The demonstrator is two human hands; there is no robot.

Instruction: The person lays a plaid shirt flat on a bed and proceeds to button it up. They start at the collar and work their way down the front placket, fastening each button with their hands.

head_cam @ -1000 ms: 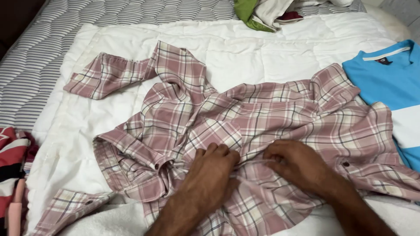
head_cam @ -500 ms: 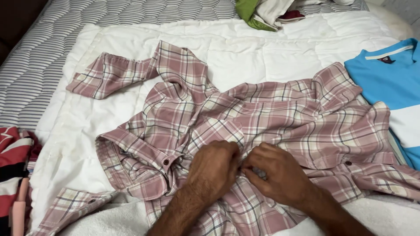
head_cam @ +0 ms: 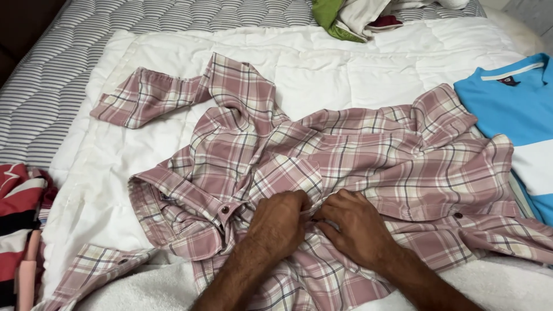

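— What are the hands doing?
— The left hand and right hand are both pinching the front placket of the pink plaid shirt.
— How is it lying?
— Rumpled, sleeves sprawling, on the white quilt, a blue shirt lying beside.

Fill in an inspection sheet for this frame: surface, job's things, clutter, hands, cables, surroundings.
Surface: white quilted comforter spread over a grey striped quilt.
Job's things: pink plaid button-up shirt lying rumpled and open, one sleeve stretched toward the upper left.
Clutter: blue and white t-shirt at the right edge; red, white and black striped cloth at the left edge; green and white clothes pile at the top.
Hands: left hand and right hand side by side, fingers pinching the shirt's front edge.
Cables: nothing seen.
Surroundings: white towel-like fabric along the bottom edge.
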